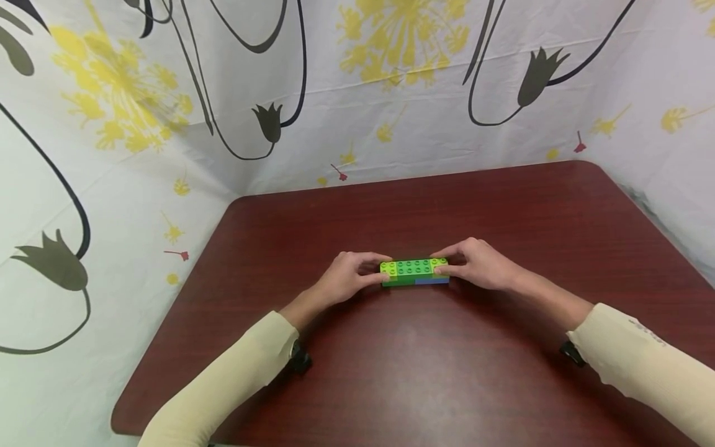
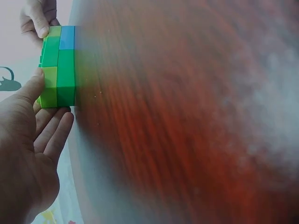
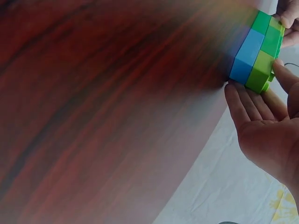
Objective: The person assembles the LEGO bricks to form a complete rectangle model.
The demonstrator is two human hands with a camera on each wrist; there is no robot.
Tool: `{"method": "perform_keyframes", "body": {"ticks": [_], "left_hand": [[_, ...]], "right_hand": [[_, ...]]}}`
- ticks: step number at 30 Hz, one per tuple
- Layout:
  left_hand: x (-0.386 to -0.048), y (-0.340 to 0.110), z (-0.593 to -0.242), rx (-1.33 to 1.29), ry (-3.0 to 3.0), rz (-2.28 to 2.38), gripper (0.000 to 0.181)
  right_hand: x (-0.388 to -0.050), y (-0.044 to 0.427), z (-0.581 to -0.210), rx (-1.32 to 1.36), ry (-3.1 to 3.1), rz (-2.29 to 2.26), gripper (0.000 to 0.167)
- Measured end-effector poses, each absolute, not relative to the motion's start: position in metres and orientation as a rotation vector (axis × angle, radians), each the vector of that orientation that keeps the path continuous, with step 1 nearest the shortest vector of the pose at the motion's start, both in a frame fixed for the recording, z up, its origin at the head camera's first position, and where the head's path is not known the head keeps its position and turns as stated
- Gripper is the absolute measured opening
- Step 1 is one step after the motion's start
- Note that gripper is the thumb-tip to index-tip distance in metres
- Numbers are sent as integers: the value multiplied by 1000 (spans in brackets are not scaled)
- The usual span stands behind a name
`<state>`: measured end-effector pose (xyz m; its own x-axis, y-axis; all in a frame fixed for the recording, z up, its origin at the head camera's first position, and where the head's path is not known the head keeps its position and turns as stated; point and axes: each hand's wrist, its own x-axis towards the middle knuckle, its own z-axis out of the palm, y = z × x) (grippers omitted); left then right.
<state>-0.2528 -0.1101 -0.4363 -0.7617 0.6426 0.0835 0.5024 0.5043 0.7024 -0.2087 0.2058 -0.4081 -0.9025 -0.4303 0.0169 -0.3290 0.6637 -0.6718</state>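
A two-layer block of toy building bricks (image 1: pixel 414 267) sits on the table between both hands. Its top layer has a green brick (image 1: pixel 413 267) in the middle and a lime brick at each end. Below lie a longer green brick (image 2: pixel 66 77) and a blue brick (image 3: pixel 247 56). My left hand (image 1: pixel 345 276) pinches the left end, thumb on the near side against the lime brick (image 2: pixel 49 86). At the right end my right hand (image 1: pixel 485 264) pinches the other lime brick (image 3: pixel 260 70), its thumb on the near side. The far faces are hidden.
The dark red wooden table (image 1: pixel 402 360) has rounded corners and stretches out around the bricks. A white cloth (image 1: pixel 313 143) with yellow and grey flower prints hangs behind it and along the left side.
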Motion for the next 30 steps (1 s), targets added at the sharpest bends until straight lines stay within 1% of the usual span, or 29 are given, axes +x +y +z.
{"method": "perform_keyframes", "body": {"ticks": [7,11,19,30], "left_hand": [[-250,-113,-438,975,2526,1125,59],[-248,-114,-438,950,2526,1137,61],[-241,-111,-435,874,2527,1162,59],[-235,-110,-432,803,2572,1135,56]], "right_hand": [[-206,209,-410,-611,2725,-1062,52],[-205,211,-409,-618,2706,-1073,56],[-200,212,-410,-586,2652,-1135,58],[-197,211,-412,-528,2693,-1146,52]]}}
